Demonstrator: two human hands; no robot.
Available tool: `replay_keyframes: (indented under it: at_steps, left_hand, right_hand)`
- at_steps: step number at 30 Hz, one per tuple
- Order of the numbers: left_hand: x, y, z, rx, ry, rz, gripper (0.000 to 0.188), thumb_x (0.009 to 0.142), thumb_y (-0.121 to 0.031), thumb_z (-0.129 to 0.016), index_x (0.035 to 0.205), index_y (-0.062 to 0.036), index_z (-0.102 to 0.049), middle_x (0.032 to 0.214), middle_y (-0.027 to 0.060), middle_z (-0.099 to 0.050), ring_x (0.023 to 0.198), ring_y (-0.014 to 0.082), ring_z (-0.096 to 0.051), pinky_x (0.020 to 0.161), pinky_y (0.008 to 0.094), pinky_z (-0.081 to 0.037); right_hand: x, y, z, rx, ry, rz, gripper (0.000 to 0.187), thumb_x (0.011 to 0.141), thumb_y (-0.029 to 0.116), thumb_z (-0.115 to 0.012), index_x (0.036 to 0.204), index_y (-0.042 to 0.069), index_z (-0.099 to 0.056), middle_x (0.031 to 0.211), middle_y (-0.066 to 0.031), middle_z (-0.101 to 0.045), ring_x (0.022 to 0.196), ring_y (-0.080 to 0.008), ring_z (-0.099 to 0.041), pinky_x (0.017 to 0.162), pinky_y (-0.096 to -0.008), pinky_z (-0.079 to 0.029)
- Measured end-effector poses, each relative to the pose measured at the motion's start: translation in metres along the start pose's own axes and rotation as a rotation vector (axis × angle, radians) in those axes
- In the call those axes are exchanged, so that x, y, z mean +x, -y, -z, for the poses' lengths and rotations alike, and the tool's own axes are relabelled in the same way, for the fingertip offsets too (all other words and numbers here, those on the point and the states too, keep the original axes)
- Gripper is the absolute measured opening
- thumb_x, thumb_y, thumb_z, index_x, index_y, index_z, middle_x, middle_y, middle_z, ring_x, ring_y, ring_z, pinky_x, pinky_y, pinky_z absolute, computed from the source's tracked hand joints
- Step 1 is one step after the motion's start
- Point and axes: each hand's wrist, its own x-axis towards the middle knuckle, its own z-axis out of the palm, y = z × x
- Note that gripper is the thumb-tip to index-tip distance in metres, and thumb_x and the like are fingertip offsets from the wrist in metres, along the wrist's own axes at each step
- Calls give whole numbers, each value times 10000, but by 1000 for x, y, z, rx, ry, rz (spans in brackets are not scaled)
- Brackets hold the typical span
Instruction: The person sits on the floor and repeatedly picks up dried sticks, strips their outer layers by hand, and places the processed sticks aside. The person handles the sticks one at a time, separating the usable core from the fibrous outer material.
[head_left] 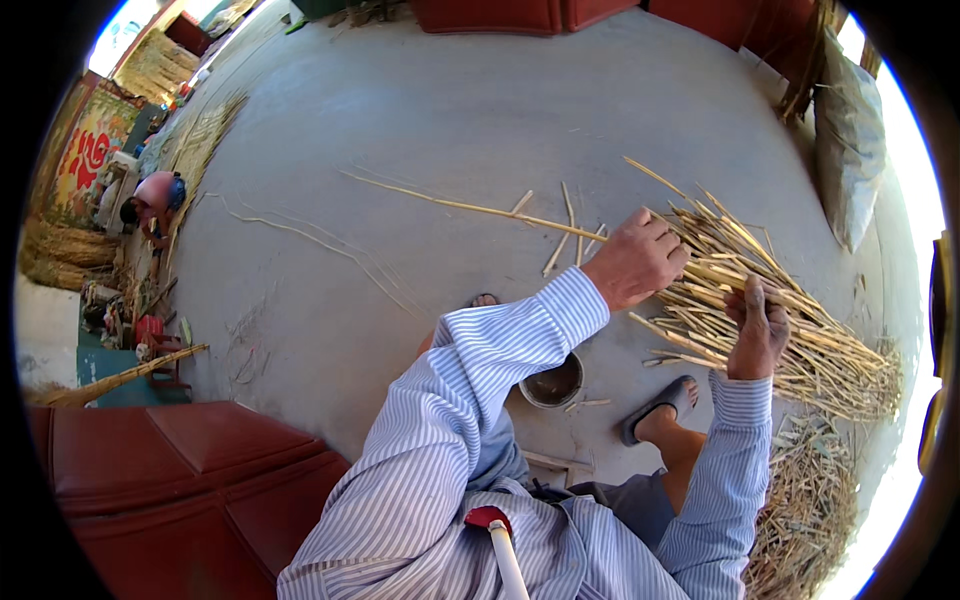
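My left hand (637, 262) is closed around a long, thin reed stalk (480, 209), which stretches away from it to the left above the floor. To its right, my right hand (758, 325) has thumb and fingers pinched together on a pale stalk; whether this is the same one cannot be made out against the stalks behind. Beneath and beyond both hands lies a large pile of cut yellow reed stalks (830, 362). A few short stalk pieces (571, 212) are scattered on the floor beside my left hand.
A round metal bowl (552, 382) sits between my feet. Dry husks (805, 500) are heaped at lower right, and a pale sack (848, 140) leans at upper right. Dark red panels (190, 480) stand at lower left. Far left, another person (158, 195) bends beside a woven mat (200, 140).
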Motion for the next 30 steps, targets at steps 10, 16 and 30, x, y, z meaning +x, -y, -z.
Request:
replay_keyframes:
  at_steps: [10,16,30]
  left_hand:
    - [19,-42,39,-63,-183,-19,256,738,-93,-721,979,-26,-667,877,61,-678,822,193,-637,653,330,-463]
    - [19,-54,67,-168,-271,8,251,729,-100,-736,960,-32,-668,841,63,-667,810,222,-642,679,358,-502]
    - [20,-74,88,-241,-206,76,204,754,-40,-768,929,-18,-666,825,109,-671,752,259,-640,669,372,-529]
  right_hand:
    - [-1,0,-15,5,593,44,508,893,22,-659,1364,13,-468,1283,-147,-588,1154,-219,-590,978,-327,-495]
    - [-16,7,-42,-115,709,300,344,895,125,-634,1200,-32,-609,1202,-131,-637,1073,-209,-614,917,-330,-496]
    - [-27,-26,-72,-97,660,530,147,812,64,-649,944,-1,-645,894,-174,-680,816,-303,-657,726,-392,-530]
